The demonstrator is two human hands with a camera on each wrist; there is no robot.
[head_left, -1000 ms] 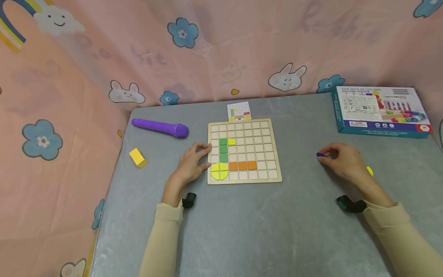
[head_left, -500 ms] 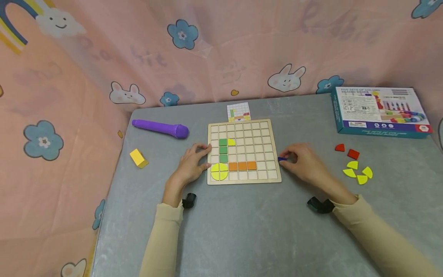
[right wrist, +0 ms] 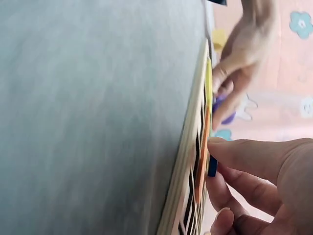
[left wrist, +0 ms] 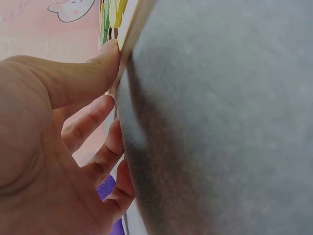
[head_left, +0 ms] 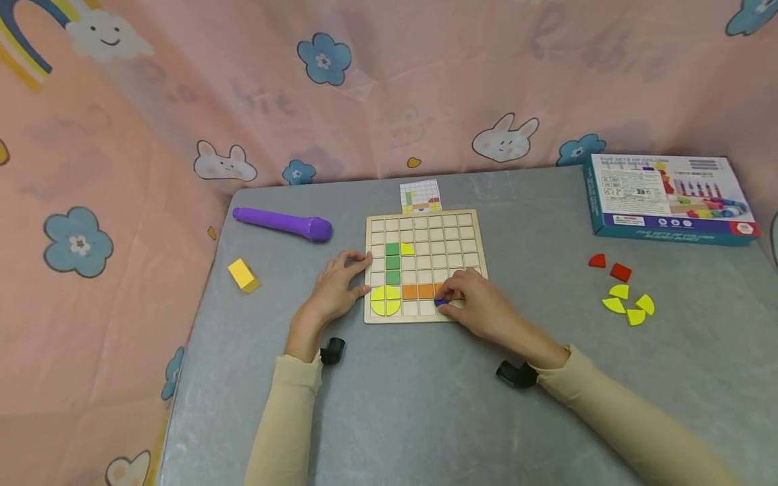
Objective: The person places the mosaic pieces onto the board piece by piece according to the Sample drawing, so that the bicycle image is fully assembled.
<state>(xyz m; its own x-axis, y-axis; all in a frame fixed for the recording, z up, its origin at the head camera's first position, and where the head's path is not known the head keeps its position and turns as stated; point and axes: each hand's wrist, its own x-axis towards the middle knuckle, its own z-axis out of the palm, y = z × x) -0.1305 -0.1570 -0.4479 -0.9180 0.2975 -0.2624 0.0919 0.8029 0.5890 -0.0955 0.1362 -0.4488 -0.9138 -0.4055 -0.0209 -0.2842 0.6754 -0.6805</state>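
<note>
My left hand (head_left: 332, 289) rests against the left edge of a wooden grid board (head_left: 467, 259), and its thumb and fingertips touch the rim. My right hand (head_left: 486, 305) pinches a small blue piece (head_left: 441, 302) between thumb and fingers, low over the board's right half. In the right wrist view the blue piece (right wrist: 212, 166) stands just above the orange squares. On the board lie green squares (head_left: 392, 263), a yellow quarter piece (head_left: 407, 250), a circle of yellow quarters (head_left: 385, 301) and orange squares (head_left: 418, 291), partly hidden by my right fingers.
A pattern card (head_left: 419, 196) lies behind the board. Left of it are a purple microphone (head_left: 282, 224) and a yellow block (head_left: 244, 276). To the right lie red pieces (head_left: 620, 272), several yellow quarters (head_left: 635, 317) and a teal-edged box (head_left: 671, 199).
My right hand has carried the blue piece leftward from the right side of the table to over the board, uncovering the red and yellow pieces. My left hand has stayed put.
</note>
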